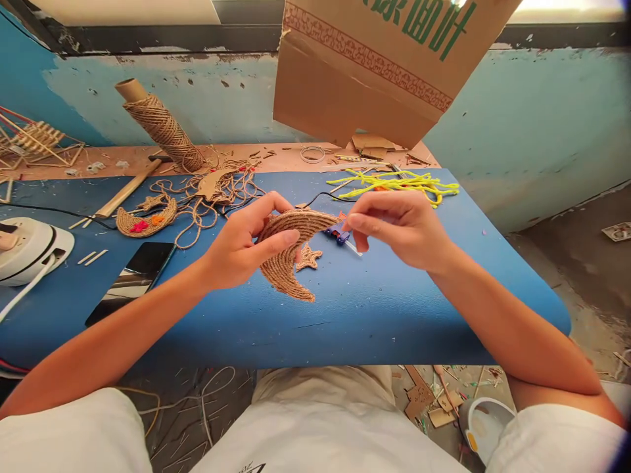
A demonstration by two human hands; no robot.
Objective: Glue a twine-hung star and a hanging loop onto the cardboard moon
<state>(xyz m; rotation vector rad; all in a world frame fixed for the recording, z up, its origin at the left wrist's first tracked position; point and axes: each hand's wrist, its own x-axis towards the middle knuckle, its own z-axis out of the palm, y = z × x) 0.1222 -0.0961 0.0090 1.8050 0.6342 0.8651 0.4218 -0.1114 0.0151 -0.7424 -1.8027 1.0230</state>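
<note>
My left hand grips a crescent moon wrapped in rows of brown twine, thumb across its front and fingers behind. Close to the moon's upper tip is my right hand, its thumb and forefinger pinched together. Whether a fine strand is between those fingertips I cannot make out. Below the moon, a small twine-covered star lies on the blue table mat. Partly hidden behind the moon's tip and my right fingers is a blue glue gun with a clear stick in it.
At left lie a decorated crescent, a phone, a white power strip and a hammer. Behind are loose twine, a twine roll and yellow-green strands. A cardboard box leans over the back edge.
</note>
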